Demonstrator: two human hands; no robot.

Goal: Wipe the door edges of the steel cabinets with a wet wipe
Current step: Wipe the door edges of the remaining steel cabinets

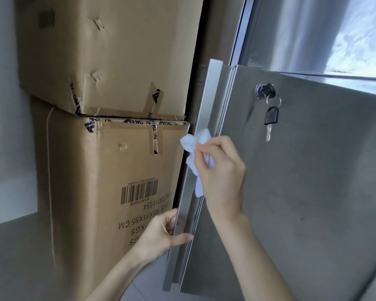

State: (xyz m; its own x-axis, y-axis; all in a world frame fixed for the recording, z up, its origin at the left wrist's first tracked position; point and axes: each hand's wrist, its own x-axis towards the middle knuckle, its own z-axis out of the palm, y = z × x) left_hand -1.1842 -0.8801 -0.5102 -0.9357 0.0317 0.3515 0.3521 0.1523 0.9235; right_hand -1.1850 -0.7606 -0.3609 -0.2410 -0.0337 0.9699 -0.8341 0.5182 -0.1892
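A steel cabinet door (313, 181) stands ajar, its folded left edge (208, 101) running from upper right down to lower left. My right hand (221, 170) pinches a crumpled white wet wipe (193, 144) and holds it against the middle of that edge. Lower down, my left hand (161, 233) grips the same edge, thumb on the front face and fingers curled behind it.
Two stacked cardboard boxes (109, 137) stand close to the left of the door edge, the lower one showing a barcode. A lock with a black-headed key (270, 118) hangs on the door front. Another steel cabinet (313, 33) rises above. Grey floor tiles lie below.
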